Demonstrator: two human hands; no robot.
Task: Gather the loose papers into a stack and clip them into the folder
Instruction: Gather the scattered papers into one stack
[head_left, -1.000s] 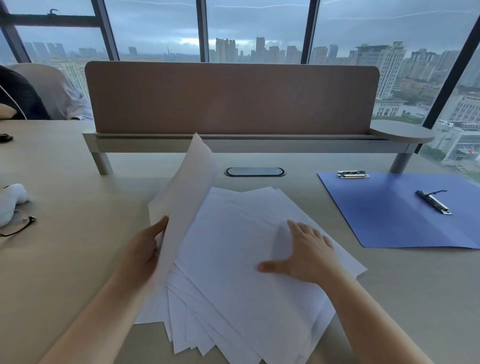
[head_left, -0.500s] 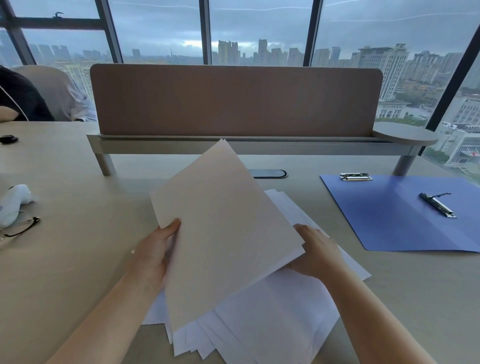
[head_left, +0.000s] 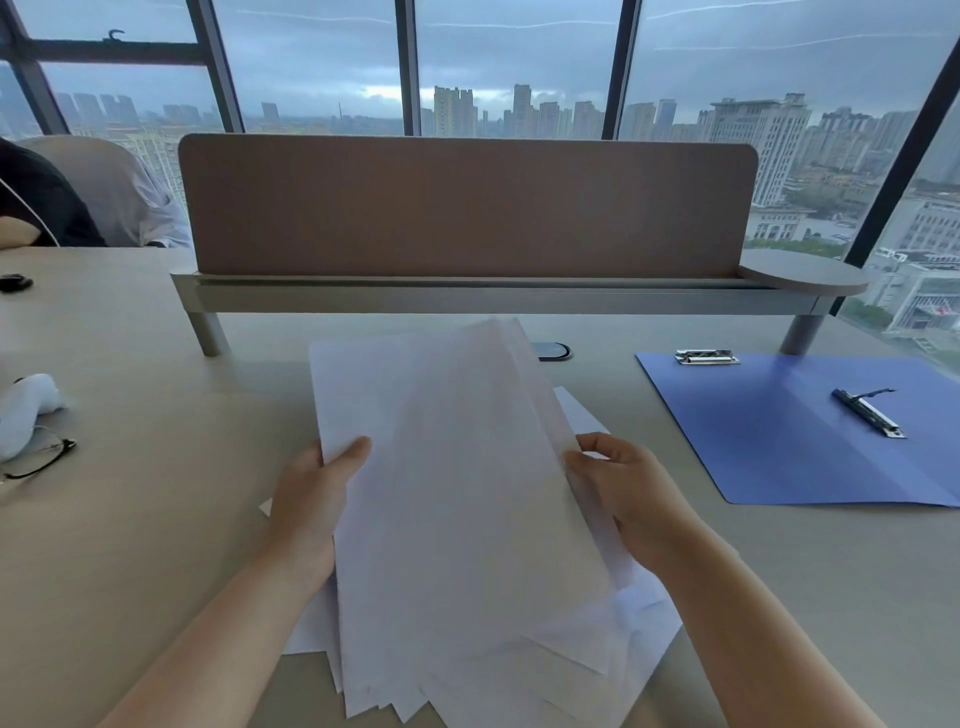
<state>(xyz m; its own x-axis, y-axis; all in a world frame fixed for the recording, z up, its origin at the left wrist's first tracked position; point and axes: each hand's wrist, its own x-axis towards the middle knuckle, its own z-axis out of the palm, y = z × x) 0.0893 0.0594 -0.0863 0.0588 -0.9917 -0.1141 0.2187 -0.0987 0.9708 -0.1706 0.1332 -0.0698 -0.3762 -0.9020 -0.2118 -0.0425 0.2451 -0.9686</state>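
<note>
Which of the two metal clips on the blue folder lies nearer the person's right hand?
The long clip lying diagonally mid-folder; the other clip sits at the blue folder's far edge.

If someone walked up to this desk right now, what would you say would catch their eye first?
Probably the sheaf of white papers at the near middle of the desk, lifted and tilted, with the left hand and right hand gripping its side edges over more fanned sheets. Next, the open blue folder lying flat to the right, two metal clips on it. Behind stands a brown desk divider before wide city windows.
</note>
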